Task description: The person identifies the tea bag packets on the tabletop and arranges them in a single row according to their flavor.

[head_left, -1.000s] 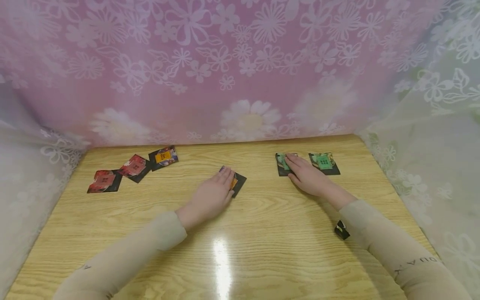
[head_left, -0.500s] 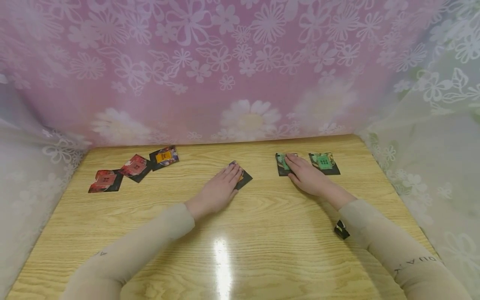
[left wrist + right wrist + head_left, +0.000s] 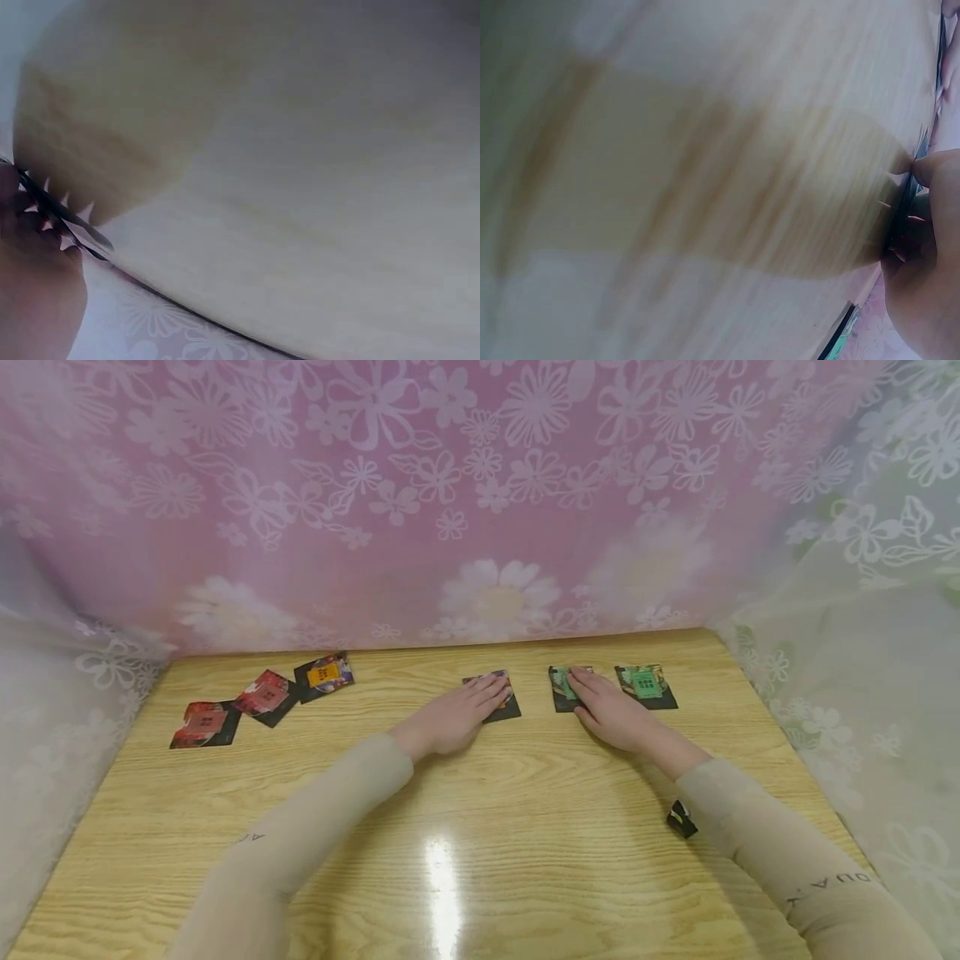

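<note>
My left hand (image 3: 453, 712) lies with its fingers stretched over a flat black packet with an orange label (image 3: 506, 710), near the back middle of the table. Most of that packet is hidden under the fingers. In the left wrist view the left hand (image 3: 37, 289) shows at the edge, its fingertips at a thin dark sheet edge. My right hand (image 3: 611, 710) rests on a black packet with a green label (image 3: 561, 689), fingers extended and covering its right side. Just right of it lies a second green-labelled packet (image 3: 647, 687), untouched.
Two red-labelled packets, one farther left (image 3: 206, 724) and one beside it (image 3: 267, 697), and an orange-labelled packet (image 3: 324, 677) lie at the back left of the wooden table (image 3: 360, 860). A small crumpled black item (image 3: 681, 820) sits by the right sleeve. A floral curtain (image 3: 375, 527) hangs behind.
My left hand has slid the orange-labelled packet right and slightly back, closer to the green ones, and the packet has turned straighter. The right hand has stayed in place.
</note>
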Available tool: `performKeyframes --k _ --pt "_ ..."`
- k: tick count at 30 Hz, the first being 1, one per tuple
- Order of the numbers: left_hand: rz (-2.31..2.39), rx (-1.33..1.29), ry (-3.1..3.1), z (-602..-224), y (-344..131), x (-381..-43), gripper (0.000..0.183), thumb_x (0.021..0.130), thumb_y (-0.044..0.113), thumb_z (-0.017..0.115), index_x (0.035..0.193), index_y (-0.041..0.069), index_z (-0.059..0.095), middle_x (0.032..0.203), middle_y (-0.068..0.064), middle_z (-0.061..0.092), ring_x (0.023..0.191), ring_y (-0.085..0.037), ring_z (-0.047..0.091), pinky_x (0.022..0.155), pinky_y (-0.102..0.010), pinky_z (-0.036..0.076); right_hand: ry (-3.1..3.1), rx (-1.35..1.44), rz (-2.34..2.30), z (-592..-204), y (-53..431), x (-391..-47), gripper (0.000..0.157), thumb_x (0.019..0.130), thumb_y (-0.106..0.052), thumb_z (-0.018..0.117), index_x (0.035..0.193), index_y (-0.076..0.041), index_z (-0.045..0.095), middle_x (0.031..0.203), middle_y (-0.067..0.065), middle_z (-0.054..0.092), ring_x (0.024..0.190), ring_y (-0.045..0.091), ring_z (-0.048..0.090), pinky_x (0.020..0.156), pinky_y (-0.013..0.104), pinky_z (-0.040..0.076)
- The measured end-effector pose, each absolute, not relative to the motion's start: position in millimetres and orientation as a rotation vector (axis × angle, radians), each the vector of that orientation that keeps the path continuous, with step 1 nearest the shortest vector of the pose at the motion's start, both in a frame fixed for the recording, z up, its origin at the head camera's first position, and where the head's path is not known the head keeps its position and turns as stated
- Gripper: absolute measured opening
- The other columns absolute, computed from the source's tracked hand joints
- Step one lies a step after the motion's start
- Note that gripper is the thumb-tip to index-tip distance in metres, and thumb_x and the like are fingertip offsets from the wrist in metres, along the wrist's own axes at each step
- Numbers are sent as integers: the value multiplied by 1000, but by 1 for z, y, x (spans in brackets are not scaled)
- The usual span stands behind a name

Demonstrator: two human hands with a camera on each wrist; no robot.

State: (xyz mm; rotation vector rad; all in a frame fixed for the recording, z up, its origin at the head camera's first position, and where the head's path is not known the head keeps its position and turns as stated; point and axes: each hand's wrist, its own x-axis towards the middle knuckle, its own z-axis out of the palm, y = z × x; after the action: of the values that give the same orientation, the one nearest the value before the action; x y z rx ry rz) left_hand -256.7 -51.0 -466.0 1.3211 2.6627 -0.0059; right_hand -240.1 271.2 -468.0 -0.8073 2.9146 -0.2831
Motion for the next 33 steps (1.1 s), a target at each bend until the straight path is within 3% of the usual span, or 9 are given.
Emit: performKeyframes --k 11,20,33 --pt "57 1290 2618 -466 -30 -271 60 115 9 20 173 21 9 182 2 0 169 -18 2 139 -37 11 2921 -796 -277 -469 271 -240 62 112 -18 52 163 9 30 173 29 26 160 47 26 131 63 27" --pt "31 1296 2609 -461 -22 -270 56 118 16 19 173 21 9 181 3 0 169 -18 2 139 -36 12 2935 -801 -265 -470 272 -241 61 112 -18 52 163 9 32 172 29 27 160 48 28 131 63 29" --pt "10 1296 2609 -462 -22 -270 58 116 11 21 173 20 9 181 2 1 169 -17 2 139 -36 10 2929 -811 -272 -468 272 -240 61 112 -16 52 163 10 32 172 30 28 159 48 28 130 64 29"
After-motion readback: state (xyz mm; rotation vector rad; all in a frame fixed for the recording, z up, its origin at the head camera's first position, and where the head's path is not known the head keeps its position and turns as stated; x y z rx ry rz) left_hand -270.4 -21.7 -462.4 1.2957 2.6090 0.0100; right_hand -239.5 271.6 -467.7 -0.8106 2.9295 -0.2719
